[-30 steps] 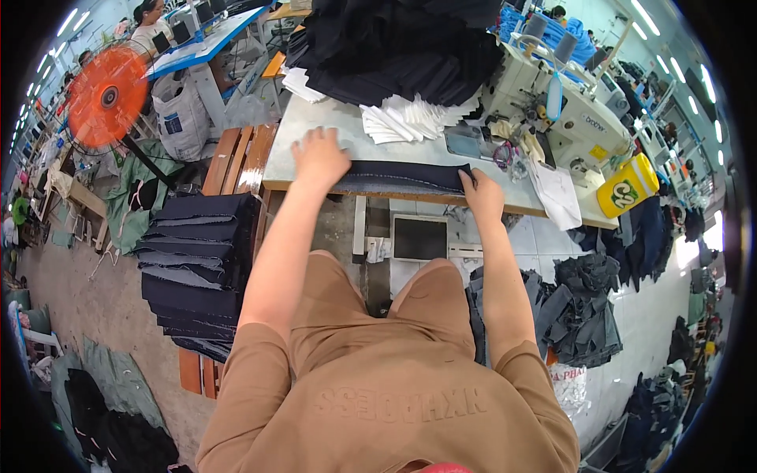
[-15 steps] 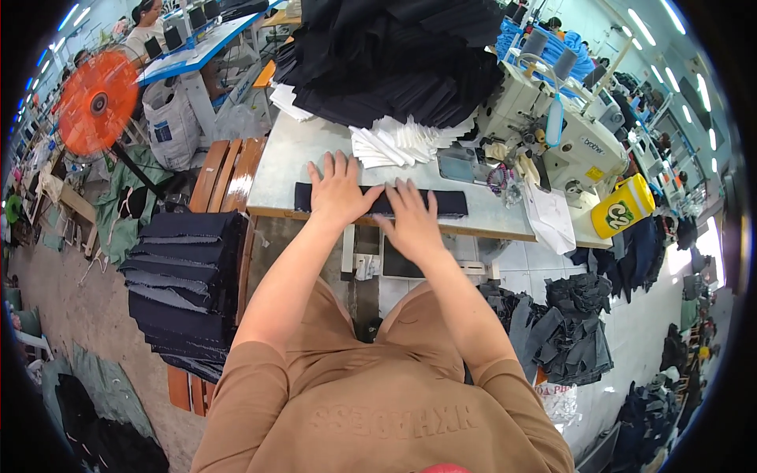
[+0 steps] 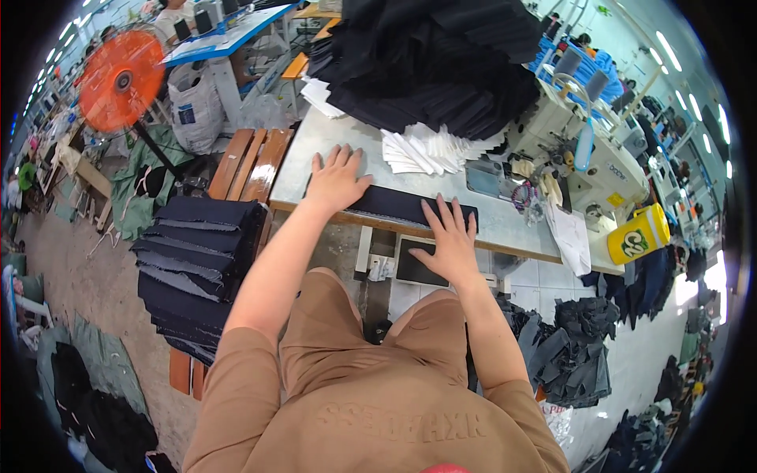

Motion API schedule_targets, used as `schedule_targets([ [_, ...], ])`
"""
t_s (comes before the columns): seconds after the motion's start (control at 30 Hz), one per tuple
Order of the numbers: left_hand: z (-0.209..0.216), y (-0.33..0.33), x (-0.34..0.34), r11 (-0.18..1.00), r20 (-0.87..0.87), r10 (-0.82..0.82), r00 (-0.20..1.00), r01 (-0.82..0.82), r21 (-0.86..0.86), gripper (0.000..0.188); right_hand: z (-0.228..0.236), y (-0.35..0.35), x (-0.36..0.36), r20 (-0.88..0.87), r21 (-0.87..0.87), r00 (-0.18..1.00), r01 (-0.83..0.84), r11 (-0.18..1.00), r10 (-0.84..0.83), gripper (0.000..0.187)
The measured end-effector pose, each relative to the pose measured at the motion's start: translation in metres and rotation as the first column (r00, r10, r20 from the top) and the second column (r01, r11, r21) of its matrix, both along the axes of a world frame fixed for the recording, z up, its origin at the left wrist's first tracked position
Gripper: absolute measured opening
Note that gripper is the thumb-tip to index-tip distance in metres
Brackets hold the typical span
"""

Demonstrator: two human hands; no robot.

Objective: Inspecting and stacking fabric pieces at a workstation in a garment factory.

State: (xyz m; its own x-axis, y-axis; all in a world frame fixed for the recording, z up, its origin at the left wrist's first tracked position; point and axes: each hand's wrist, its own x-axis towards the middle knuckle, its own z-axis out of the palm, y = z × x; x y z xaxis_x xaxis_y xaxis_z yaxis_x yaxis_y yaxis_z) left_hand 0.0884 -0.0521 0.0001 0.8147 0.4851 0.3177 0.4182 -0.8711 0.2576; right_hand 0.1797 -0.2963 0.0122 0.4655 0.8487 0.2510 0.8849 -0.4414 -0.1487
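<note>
A long, dark navy strip of fabric [image 3: 392, 206] lies flat along the near edge of the pale work table [image 3: 303, 162]. My left hand [image 3: 336, 183] rests over the strip's left end, palm down with fingers spread, and covers that end. Across the right end lies my right hand [image 3: 451, 240], its fingers stretched out and the thumb held apart. Behind the strip sits a fanned stack of folded white pieces [image 3: 430, 150]. A large heap of black fabric [image 3: 430, 67] rises at the back of the table.
To the right stand a sewing machine [image 3: 603, 169] and a yellow cup [image 3: 637, 234]. A stack of navy fabric pieces [image 3: 197, 260] lies on a slatted wooden bench [image 3: 251, 162] at my left, near an orange fan [image 3: 122, 81]. Dark scraps [image 3: 579, 347] are heaped at lower right.
My hands have moved apart along the strip, from its middle out toward its two ends. The whole view has shifted and tilted slightly.
</note>
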Motion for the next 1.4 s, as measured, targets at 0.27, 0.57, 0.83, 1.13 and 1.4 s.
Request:
schedule_targets([
  [0.27,0.012,0.014,-0.005,0.990,-0.113,0.013,0.993,0.003,0.141,0.076,-0.007,-0.001,0.007,0.006,-0.011,1.000,0.001,1.000,-0.001,0.081],
  [0.57,-0.004,-0.003,-0.084,0.918,0.105,0.398,0.912,-0.395,-0.047,0.077,-0.004,0.004,0.066,-0.140,-0.022,0.988,0.060,0.998,-0.063,0.037],
  [0.83,-0.023,0.006,-0.114,0.666,0.197,0.637,0.745,-0.404,-0.626,0.084,0.028,0.013,0.060,-0.206,-0.198,0.978,0.003,0.980,-0.045,0.030],
  [1.13,-0.007,0.053,-0.306,0.445,0.506,0.742,0.440,0.241,-0.862,0.020,0.028,0.053,-0.097,-0.918,0.286,0.192,-0.288,0.914,0.348,0.055],
  [1.4,0.001,0.106,-0.502,0.458,0.414,0.813,0.410,-0.009,-0.889,0.021,-0.043,0.145,-0.270,-0.892,0.365,0.020,-0.557,0.746,0.452,0.050],
])
